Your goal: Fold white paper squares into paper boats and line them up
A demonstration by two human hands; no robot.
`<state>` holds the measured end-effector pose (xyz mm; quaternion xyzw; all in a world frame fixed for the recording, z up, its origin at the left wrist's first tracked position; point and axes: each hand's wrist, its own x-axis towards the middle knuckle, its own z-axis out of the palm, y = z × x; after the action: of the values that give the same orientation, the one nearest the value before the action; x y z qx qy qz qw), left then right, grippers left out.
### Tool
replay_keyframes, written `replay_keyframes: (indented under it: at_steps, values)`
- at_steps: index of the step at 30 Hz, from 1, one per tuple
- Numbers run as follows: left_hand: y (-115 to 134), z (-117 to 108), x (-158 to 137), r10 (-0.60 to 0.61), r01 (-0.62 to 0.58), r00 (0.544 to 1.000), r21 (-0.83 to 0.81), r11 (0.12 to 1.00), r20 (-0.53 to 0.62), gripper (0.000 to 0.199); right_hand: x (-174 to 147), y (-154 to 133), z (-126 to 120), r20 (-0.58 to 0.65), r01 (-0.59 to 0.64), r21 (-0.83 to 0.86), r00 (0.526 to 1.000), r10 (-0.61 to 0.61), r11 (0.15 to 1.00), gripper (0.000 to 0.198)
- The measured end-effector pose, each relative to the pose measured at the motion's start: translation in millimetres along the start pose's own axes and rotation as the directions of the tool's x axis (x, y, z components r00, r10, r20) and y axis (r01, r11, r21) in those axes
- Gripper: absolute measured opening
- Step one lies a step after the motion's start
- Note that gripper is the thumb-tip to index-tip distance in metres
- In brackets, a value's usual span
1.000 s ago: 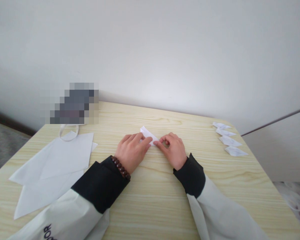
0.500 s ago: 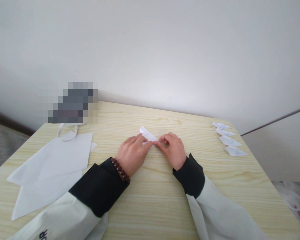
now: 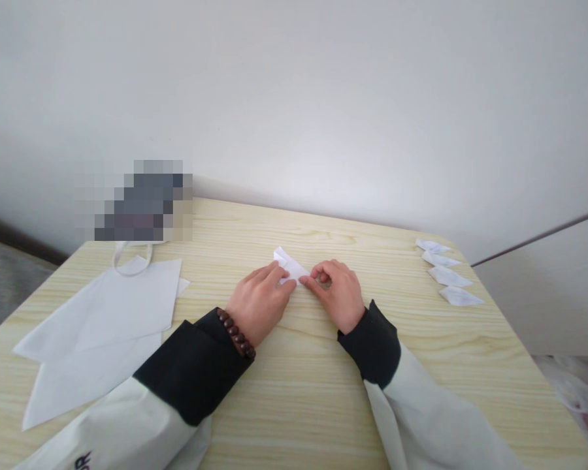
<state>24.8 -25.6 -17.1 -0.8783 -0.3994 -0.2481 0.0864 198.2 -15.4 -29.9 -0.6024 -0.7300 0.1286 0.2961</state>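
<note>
A small piece of folded white paper [image 3: 294,267] lies at the middle of the table between my hands. My left hand [image 3: 259,297], with a dark bead bracelet [image 3: 236,334] at the wrist, grips its left and lower edge, fingers curled on it. At the paper's right end, my right hand [image 3: 338,294] pinches the tip between thumb and forefinger. Part of the paper is hidden under the left fingers.
Several folded white paper pieces [image 3: 449,277] stand in a row near the table's right edge. Loose white paper sheets [image 3: 127,307] overlap at the left, with a white loop [image 3: 133,259] and a blurred dark object [image 3: 142,202] behind. A wall backs the wooden table [image 3: 294,405].
My left thumb has drawn back slightly from the right fingertips, showing a little more paper. Otherwise both hands hold nearly the same place.
</note>
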Motion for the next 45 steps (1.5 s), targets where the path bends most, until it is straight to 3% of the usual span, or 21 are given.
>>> replay_keyframes:
  at_steps: [9, 13, 22, 25, 29, 38, 45]
  values:
    - [3, -5, 2, -0.017, 0.016, 0.998, 0.013, 1.0, 0.058, 0.021, -2, -4, -2, 0.017, 0.003, 0.003, 1.0, -0.003, 1.0, 0.021]
    - [2, -5, 1, -0.02, 0.019, 0.997, 0.017, 1.0, 0.068, 0.021, 1, 0, -8, 0.087, -0.034, 0.137, 0.996, 0.022, 0.99, 0.013]
    - [1, -6, 0, -0.025, 0.024, 0.996, 0.021, 1.0, 0.086, 0.02, 7, 14, -17, 0.219, -0.046, 0.346, 0.975, -0.032, 0.937, 0.023]
    - [2, -7, 0, -0.018, 0.016, 0.997, 0.028, 0.999, 0.07, 0.019, 4, 10, -12, 0.141, -0.032, 0.292, 0.99, -0.01, 0.956, 0.02]
    - [3, -6, 1, -0.012, 0.01, 0.999, 0.038, 0.999, 0.051, 0.019, 0, 1, -5, 0.041, -0.013, 0.053, 0.999, 0.011, 0.998, 0.02]
    - [0, -10, 1, -0.024, 0.023, 0.995, 0.01, 1.0, 0.102, 0.02, 6, 8, -12, 0.175, -0.044, 0.206, 0.985, 0.007, 0.978, 0.021]
    - [-7, -10, 1, -0.035, 0.042, 0.995, -0.067, 0.997, 0.091, 0.02, -3, 7, -4, 0.028, 0.094, 0.078, 0.995, -0.096, 0.993, 0.02]
